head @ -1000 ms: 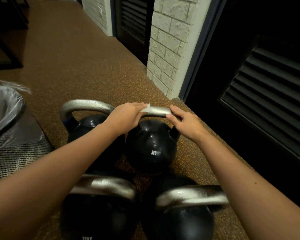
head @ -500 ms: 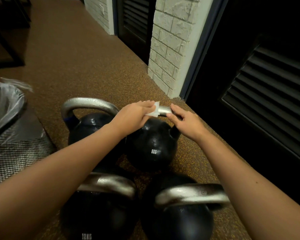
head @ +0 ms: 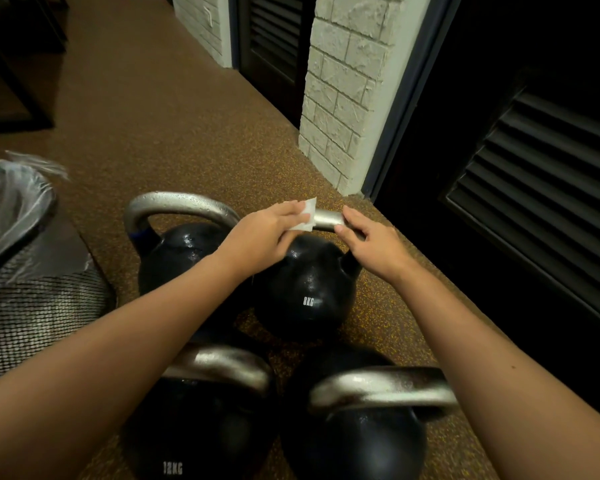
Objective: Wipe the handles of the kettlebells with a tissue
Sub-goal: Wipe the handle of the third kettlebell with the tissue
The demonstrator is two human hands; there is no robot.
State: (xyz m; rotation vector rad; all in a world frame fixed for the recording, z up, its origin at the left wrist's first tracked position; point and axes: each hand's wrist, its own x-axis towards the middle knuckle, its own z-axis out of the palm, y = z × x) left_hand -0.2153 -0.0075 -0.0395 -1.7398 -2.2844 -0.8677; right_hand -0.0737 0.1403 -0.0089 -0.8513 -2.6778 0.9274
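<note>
Speckled brown rubber floor, running back along a white brick pillar and dark louvred doors. Directly on it stand 4 black kettlebells with silver handles in 2 rows: far left, far right marked 8KG, near left marked 12KG, near right. A mesh bin with a plastic liner stands at the left.

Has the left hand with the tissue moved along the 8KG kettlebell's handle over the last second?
Yes. The left hand and tissue slid rightward along the handle, narrowing the gap to the right hand.
</note>
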